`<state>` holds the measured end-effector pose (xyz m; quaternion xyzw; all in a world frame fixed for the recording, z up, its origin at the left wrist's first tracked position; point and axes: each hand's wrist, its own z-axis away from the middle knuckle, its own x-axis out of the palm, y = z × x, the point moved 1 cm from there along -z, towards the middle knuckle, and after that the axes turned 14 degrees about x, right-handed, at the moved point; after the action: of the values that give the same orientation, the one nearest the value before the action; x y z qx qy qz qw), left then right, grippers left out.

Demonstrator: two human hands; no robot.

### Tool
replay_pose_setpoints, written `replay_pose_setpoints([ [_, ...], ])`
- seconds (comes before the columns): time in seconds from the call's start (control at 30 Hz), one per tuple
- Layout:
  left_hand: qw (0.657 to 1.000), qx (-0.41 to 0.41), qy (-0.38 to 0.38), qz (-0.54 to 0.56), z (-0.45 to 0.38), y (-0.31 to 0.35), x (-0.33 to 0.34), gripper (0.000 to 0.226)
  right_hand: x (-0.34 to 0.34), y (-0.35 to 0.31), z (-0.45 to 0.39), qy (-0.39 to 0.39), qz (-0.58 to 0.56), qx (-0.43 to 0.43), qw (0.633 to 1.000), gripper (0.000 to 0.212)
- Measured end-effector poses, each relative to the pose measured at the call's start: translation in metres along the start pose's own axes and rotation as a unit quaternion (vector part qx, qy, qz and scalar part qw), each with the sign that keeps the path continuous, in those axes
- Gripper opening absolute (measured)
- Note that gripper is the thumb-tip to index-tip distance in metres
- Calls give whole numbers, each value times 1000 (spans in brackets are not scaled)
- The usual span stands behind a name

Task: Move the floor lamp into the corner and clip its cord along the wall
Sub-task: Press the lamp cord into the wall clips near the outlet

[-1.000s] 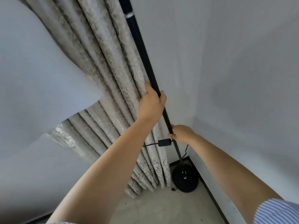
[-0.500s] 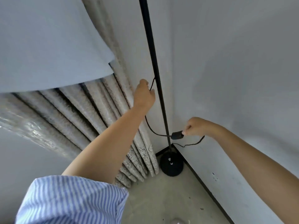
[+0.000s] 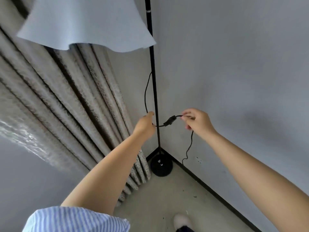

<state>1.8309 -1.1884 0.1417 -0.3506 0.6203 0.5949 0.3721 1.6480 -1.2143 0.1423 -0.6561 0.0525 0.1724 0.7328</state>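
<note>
The floor lamp's thin black pole [image 3: 154, 84] stands upright in the room corner, its round black base [image 3: 161, 166] on the floor against the skirting. Its pale shade [image 3: 85, 24] hangs at the top left. A black cord [image 3: 145, 96] leaves the pole, loops down and passes through an inline switch [image 3: 169, 121]. My left hand [image 3: 145, 125] pinches the cord just left of the pole. My right hand [image 3: 197, 121] pinches the cord just right of the switch. Below that hand the cord [image 3: 189, 144] dangles to the floor along the right wall.
Beige patterned curtains [image 3: 87, 104] hang left of the lamp, touching the floor beside the base. Grey walls [image 3: 234, 72] meet at the corner, with a dark skirting [image 3: 209, 185] along the right wall. My shoe [image 3: 182, 221] shows at the bottom on the pale floor.
My left hand let go of the pole, then slid down the cord to switch height. My right hand shifted from the switch to the cord beside it. The view tilted.
</note>
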Motion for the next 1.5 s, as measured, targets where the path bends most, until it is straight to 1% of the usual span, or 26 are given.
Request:
replay_pose_setpoints([
  [0.07, 1000, 22, 8, 19, 14, 7, 0, 55, -4, -9, 19, 27, -10, -12, 1000, 5],
  [0.17, 998, 61, 12, 32, 31, 20, 2, 61, -10, -18, 43, 32, -8, -8, 999, 24],
  [0.3, 995, 84, 12, 43, 43, 45, 7, 60, -22, -23, 67, 16, 16, 31, 999, 17],
  [0.37, 993, 110, 21, 39, 44, 58, 9, 58, -30, -27, 76, -7, 13, 46, 999, 27],
  [0.43, 990, 138, 16, 17, 44, 68, 12, 49, -39, -30, 86, -30, 17, 49, 998, 36],
  [0.5, 988, 153, 16, -13, 46, 75, 13, 31, -48, -30, 96, -54, -21, 66, 996, 40],
  [0.53, 988, 153, 28, -20, 46, 77, 14, 22, -53, -29, 100, -60, -47, 80, 994, 40],
  [0.57, 988, 147, 47, -21, 47, 79, 14, 19, -58, -27, 105, -63, -73, 96, 991, 37],
  [0.63, 988, 133, 77, -21, 48, 80, 16, 21, -69, -23, 116, -69, -122, 126, 982, 28],
  [0.67, 988, 138, 69, -15, 47, 81, 18, 19, -74, -19, 121, -73, -137, 132, 979, 24],
  [0.7, 988, 151, 44, -2, 48, 81, 21, 20, -79, -15, 125, -77, -145, 133, 977, 23],
  [0.77, 980, 191, -41, 25, 50, 87, 29, 44, -87, -7, 133, -94, -141, 126, 978, 25],
  [0.8, 973, 217, -74, 15, 50, 90, 34, 54, -89, -3, 136, -107, -135, 121, 978, 26],
  [0.83, 965, 248, -84, -9, 49, 94, 40, 56, -91, 2, 138, -120, -131, 117, 977, 28],
  [0.87, 958, 276, -72, -31, 48, 96, 46, 51, -92, 7, 138, -132, -127, 115, 976, 29],
  [0.93, 950, 306, -31, -47, 45, 97, 51, 27, -95, 17, 139, -144, -111, 118, 976, 29],
  [0.97, 949, 309, -24, -48, 42, 95, 50, 17, -97, 22, 137, -140, -95, 123, 978, 28],
  [1.0, 949, 310, -32, -55, 40, 92, 50, 12, -100, 27, 135, -137, -69, 133, 979, 26],
  [1.07, 943, 312, -63, -94, 37, 86, 48, 10, -106, 38, 132, -144, 5, 174, 974, 17],
  [1.13, 941, 298, -87, -137, 32, 76, 47, 11, -114, 53, 129, -162, 76, 223, 958, 11],
  [1.23, 950, 238, -102, -173, 23, 51, 48, 15, -129, 79, 132, -160, 156, 254, 941, 19],
  [1.27, 946, 225, -117, -201, 18, 41, 50, 15, -134, 88, 134, -153, 164, 253, 941, 24],
  [1.33, 925, 218, -167, -264, 11, 24, 59, 13, -140, 103, 136, -136, 166, 253, 943, 29],
  [1.37, 916, 226, -189, -271, 9, 20, 65, 14, -140, 109, 136, -131, 164, 254, 944, 30],
  [1.43, 912, 259, -230, -222, 5, 17, 81, 14, -136, 117, 130, -127, 157, 256, 945, 28],
  [1.5, 898, 303, -258, -189, -1, 23, 98, 13, -132, 123, 117, -126, 143, 250, 949, 25],
])
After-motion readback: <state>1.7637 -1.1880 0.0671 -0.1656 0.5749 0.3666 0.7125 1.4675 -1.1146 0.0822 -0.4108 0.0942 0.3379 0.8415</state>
